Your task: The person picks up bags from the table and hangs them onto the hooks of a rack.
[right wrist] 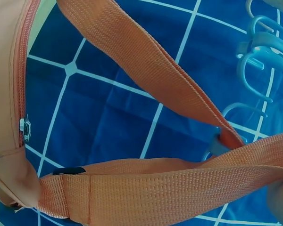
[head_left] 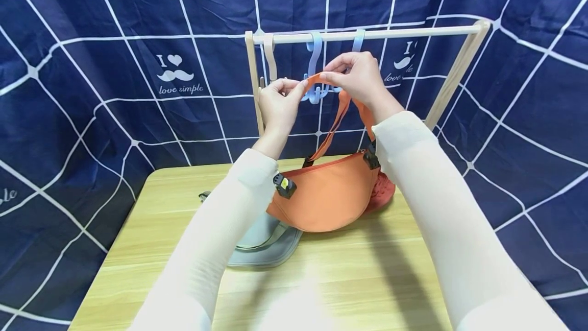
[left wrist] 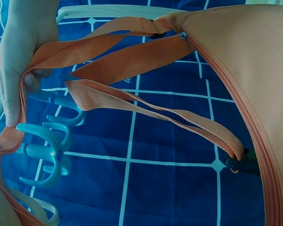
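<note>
At the upper centre of the head view, the orange strap (head_left: pixel 314 78) is pinched by thumb and fingers of both the left hand (head_left: pixel 280 104) and the right hand (head_left: pixel 360 78); the orange bag (head_left: pixel 325 195) is seen lower, at the frame's centre; the held stretch is best kept flat, taut and untwisted, with chance snagging on the blue hook (head_left: pixel 315 58) just beside it avoided.

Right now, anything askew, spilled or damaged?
Only the bag looks askew: its right end sits higher than its left. Left hand and right hand pinch its strap, so probably normal. No spill or damage visible.
</note>
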Action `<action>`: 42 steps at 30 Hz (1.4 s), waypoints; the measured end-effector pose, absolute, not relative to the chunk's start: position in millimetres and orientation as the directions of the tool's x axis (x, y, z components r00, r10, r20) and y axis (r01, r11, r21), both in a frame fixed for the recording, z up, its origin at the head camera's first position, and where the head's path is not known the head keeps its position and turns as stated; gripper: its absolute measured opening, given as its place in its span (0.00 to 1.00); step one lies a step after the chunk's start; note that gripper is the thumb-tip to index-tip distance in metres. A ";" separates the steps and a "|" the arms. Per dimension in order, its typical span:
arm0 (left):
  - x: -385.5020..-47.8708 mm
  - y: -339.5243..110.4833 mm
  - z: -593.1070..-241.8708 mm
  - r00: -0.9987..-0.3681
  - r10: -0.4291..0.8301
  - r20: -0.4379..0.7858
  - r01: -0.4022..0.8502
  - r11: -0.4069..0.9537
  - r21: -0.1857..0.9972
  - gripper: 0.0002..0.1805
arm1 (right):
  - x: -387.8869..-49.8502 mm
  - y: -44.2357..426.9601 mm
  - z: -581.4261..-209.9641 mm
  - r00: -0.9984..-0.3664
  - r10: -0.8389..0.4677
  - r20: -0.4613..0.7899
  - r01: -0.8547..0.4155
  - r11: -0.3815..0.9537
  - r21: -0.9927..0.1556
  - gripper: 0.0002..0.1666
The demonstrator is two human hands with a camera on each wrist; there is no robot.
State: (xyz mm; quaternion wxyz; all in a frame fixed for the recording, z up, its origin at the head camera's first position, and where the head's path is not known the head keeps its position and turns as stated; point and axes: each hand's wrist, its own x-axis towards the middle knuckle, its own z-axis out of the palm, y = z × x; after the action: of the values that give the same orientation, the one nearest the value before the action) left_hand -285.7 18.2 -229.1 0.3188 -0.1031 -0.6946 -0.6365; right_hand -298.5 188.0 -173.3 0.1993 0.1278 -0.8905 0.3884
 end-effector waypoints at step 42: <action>-279.0 32.4 -263.7 -0.761 -0.256 0.596 0.517 0.316 0.795 0.09 | -303.0 198.3 -217.9 -0.874 -0.045 0.483 -0.390 0.657 -0.645 0.17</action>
State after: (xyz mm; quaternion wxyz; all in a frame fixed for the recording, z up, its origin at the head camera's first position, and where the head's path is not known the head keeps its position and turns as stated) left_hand -279.0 32.4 -263.7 0.3341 -0.0884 -0.7393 -0.5779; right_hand -303.0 198.3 -217.9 0.2184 0.1231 -0.8835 0.3956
